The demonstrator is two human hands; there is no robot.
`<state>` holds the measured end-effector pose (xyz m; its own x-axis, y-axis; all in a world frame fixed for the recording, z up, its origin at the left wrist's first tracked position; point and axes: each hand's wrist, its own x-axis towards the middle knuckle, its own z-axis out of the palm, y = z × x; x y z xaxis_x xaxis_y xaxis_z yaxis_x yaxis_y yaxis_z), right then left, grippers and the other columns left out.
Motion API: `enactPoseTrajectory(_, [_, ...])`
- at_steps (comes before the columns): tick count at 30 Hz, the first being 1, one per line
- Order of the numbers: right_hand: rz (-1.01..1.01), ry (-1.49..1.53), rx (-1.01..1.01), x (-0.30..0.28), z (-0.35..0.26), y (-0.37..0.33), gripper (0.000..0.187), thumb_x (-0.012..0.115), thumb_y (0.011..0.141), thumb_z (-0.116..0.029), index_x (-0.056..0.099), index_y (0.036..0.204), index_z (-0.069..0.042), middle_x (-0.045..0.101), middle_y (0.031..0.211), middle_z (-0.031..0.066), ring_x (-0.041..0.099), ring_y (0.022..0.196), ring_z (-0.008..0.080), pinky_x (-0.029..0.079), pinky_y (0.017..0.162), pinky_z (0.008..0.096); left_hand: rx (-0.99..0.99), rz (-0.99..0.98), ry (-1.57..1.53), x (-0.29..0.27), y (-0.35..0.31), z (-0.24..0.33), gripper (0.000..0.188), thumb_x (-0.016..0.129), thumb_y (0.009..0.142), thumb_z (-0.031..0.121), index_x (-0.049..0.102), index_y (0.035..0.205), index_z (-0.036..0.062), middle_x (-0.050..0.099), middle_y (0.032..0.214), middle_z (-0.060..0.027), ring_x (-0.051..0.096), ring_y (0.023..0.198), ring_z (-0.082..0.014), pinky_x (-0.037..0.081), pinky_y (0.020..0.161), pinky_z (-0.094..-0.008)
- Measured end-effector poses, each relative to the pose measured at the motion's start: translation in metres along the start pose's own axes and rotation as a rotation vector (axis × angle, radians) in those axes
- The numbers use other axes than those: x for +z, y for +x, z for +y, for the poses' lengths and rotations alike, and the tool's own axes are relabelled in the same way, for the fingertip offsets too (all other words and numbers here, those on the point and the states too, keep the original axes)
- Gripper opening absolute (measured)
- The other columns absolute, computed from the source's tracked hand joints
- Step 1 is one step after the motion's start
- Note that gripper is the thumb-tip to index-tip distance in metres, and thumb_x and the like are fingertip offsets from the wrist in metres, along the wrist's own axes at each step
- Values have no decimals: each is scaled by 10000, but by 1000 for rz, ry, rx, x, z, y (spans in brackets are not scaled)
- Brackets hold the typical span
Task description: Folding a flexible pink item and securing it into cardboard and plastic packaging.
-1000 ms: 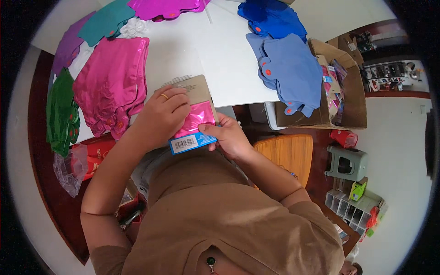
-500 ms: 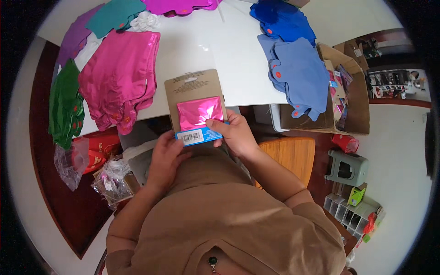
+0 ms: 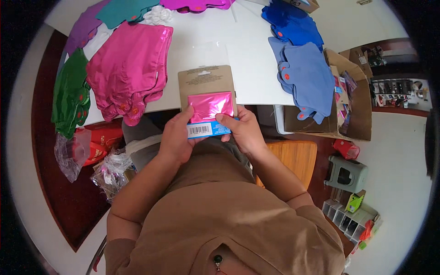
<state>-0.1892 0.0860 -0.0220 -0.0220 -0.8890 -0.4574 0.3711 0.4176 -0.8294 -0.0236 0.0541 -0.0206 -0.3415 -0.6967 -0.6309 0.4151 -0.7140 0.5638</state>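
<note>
Both hands hold a brown hang card (image 3: 201, 79) in front of me, just over the table's near edge. A folded piece of shiny pink fabric (image 3: 206, 103) lies against the card, above a blue strip (image 3: 200, 129) with a barcode. A clear plastic flap (image 3: 208, 52) sticks up past the card's top edge. My left hand (image 3: 176, 133) grips the left side, its thumb on the pink fabric. My right hand (image 3: 245, 130) pinches the lower right side, thumb in front. The fingers behind the card are mostly hidden.
Pink fabric pieces (image 3: 130, 64), green ones (image 3: 69, 94) and teal ones (image 3: 126, 10) lie on the white table (image 3: 250, 78). Grey-blue pieces (image 3: 307, 73) lie at the right, beside an open cardboard box (image 3: 360, 110) of packages. A wooden stool (image 3: 291, 160) stands below.
My left hand has moved up from the lower left corner to grip the card's left side, thumb now on the pink fabric. My right hand keeps its hold. The whole view has shifted slightly.
</note>
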Motion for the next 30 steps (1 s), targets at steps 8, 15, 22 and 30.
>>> enactPoseTrajectory(8, [-5, -24, -16, -1, 3, 1, 152, 630, 868, -78, 616, 1005, -17, 666, 845, 45, 605, 625, 73, 484, 425, 189, 45, 29, 30, 1, 5, 0, 266, 589, 906, 227, 583, 1071, 19, 654, 951, -69, 646, 806, -147, 523, 704, -284])
enactPoseTrajectory(15, [-41, -6, -2, -5, 2, 1, 151, 630, 866, -79, 623, 1009, -30, 666, 834, 35, 592, 610, 68, 471, 421, 188, -2, -105, -62, -5, 5, 7, 288, 602, 905, 241, 570, 1092, 25, 650, 954, -65, 640, 804, -137, 522, 702, -272])
enactPoseTrajectory(22, [-28, -17, 18, -3, 0, 0, 172, 635, 866, -99, 613, 1020, -25, 659, 836, 30, 581, 601, 60, 462, 419, 182, 16, -63, 40, -3, 8, 1, 302, 601, 913, 269, 566, 1089, 26, 649, 961, -72, 640, 807, -132, 530, 694, -278])
enactPoseTrajectory(30, [275, -920, -287, -14, -13, -26, 402, 711, 806, -309, 561, 1024, -7, 622, 821, 104, 607, 683, 190, 469, 535, 318, 63, 11, 82, 2, 7, 4, 267, 584, 924, 216, 574, 1081, 1, 655, 956, -76, 640, 797, -127, 530, 708, -282])
